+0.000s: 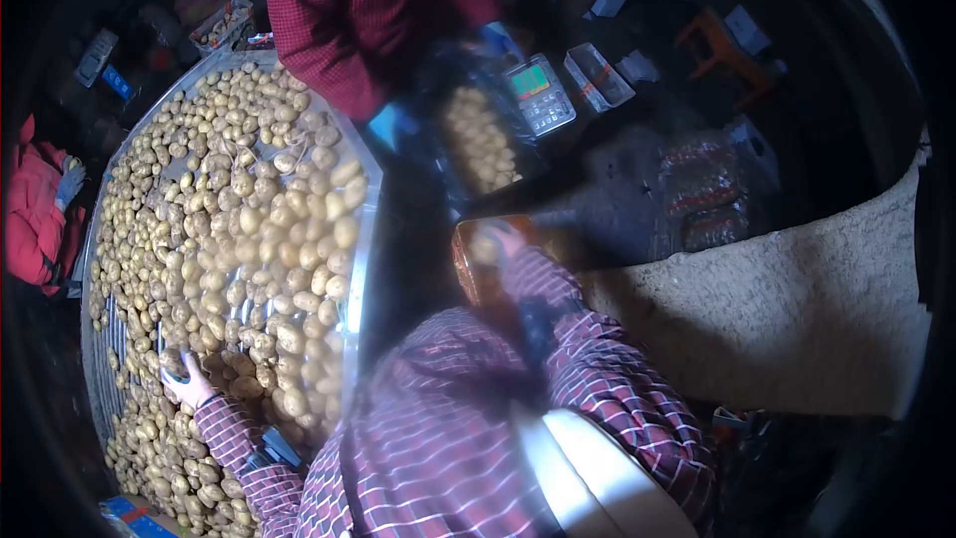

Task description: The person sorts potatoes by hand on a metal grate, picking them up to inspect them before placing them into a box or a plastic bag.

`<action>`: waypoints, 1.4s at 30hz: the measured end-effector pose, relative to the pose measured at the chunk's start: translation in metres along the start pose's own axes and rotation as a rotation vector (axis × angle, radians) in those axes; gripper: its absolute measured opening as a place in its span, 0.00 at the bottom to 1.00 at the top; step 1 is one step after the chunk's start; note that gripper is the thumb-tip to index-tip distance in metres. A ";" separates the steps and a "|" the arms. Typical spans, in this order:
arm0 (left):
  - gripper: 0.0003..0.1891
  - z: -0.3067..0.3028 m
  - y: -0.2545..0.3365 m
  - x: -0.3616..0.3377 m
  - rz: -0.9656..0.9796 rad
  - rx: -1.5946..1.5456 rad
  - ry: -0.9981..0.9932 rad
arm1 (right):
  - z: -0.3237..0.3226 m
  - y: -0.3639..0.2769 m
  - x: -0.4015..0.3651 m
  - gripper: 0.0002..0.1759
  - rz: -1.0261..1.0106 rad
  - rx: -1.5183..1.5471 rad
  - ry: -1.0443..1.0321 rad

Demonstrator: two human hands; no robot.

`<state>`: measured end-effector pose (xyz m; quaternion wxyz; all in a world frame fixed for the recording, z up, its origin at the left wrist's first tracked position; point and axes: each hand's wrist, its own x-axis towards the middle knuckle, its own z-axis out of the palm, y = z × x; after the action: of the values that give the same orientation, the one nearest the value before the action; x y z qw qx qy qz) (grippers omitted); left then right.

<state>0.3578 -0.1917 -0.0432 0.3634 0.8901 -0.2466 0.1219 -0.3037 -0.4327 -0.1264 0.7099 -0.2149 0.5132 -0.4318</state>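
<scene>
My left hand (189,385) reaches into a wide heap of potatoes (214,264), its thumb and fingers curled around one potato (171,362). At my right, over an orange-brown box (466,264), my right hand (510,240) is smeared by motion. A pale potato (485,248) shows at its fingertips, inside the box opening. The potatoes lie on a large metal-rimmed table (360,269) with a slatted surface showing at the left.
A co-worker in a red checked sleeve (329,40) stands across, beside a dark-lined crate of potatoes (480,139). Near it are a scale with a green display (533,85) and a white tray (599,78). Another person in a red jacket (38,204) works at the far left. A rough pale sheet (777,314) lies right.
</scene>
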 end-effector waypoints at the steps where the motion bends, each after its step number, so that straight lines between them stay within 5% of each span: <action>1: 0.36 -0.003 0.017 -0.012 0.035 -0.128 -0.077 | -0.008 -0.010 -0.020 0.22 -0.080 -0.349 0.122; 2: 0.36 -0.002 0.029 -0.021 0.062 -0.142 -0.104 | -0.006 -0.021 -0.046 0.24 -0.158 -0.696 0.246; 4: 0.36 0.007 0.037 -0.031 0.105 -0.028 -0.129 | -0.041 0.008 -0.045 0.31 -0.006 -1.256 0.241; 7: 0.33 0.020 0.062 -0.038 0.156 0.064 -0.151 | -0.042 0.015 -0.049 0.35 0.197 -1.394 0.166; 9: 0.32 0.033 0.068 -0.035 0.351 0.052 -0.110 | -0.032 0.010 -0.032 0.35 0.087 -1.412 0.128; 13: 0.32 0.060 0.079 -0.042 0.300 0.169 -0.255 | -0.033 0.007 0.045 0.32 0.074 -1.420 -0.019; 15: 0.31 0.082 0.066 -0.052 0.288 0.118 -0.376 | -0.003 -0.014 0.054 0.31 -0.102 -1.079 0.262; 17: 0.30 0.060 0.143 -0.071 0.344 0.291 -0.525 | 0.003 -0.018 0.095 0.31 -0.384 -0.991 0.364; 18: 0.30 0.060 0.156 -0.073 0.397 0.327 -0.570 | 0.003 -0.021 0.120 0.32 -0.281 -0.893 0.370; 20: 0.29 0.067 0.154 -0.080 0.361 0.338 -0.515 | -0.005 -0.027 0.166 0.33 -0.111 -0.971 0.402; 22: 0.30 0.070 0.154 -0.076 0.361 0.349 -0.507 | -0.045 -0.018 0.214 0.30 -0.326 -1.408 0.318; 24: 0.33 0.066 0.162 -0.071 0.220 0.354 -0.652 | 0.002 -0.056 0.220 0.19 0.006 -1.061 0.158; 25: 0.32 0.072 0.138 -0.075 0.303 0.304 -0.504 | 0.029 -0.078 0.217 0.15 0.176 -0.906 0.123; 27: 0.28 0.070 0.124 -0.068 -0.138 -0.020 -0.305 | 0.096 -0.108 0.201 0.12 0.269 -0.671 -0.070; 28: 0.20 0.033 0.178 -0.051 -0.637 -0.488 -0.374 | 0.130 -0.120 0.195 0.14 0.298 -0.662 -0.262; 30: 0.19 0.015 0.120 -0.055 -0.239 -0.697 -0.430 | 0.190 -0.121 0.182 0.18 0.243 -0.681 -0.594; 32: 0.25 -0.012 0.114 -0.068 -0.696 -1.778 -0.016 | 0.257 -0.121 0.148 0.20 0.218 -0.727 -0.820; 33: 0.29 -0.043 0.157 -0.061 -0.907 -1.826 0.205 | 0.287 -0.112 0.135 0.20 0.172 -0.817 -0.899; 38: 0.34 -0.132 0.096 -0.123 -0.238 -2.063 0.034 | 0.396 -0.038 0.061 0.19 0.389 -0.961 -1.346; 42: 0.33 -0.183 0.038 -0.264 -0.202 -1.841 0.582 | 0.413 0.064 0.054 0.18 0.123 -1.285 -1.715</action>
<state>0.1070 0.0069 0.0036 0.9733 0.2093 -0.0685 0.0648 0.1040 -0.5010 -0.0463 0.6077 -0.7535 -0.0154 0.2504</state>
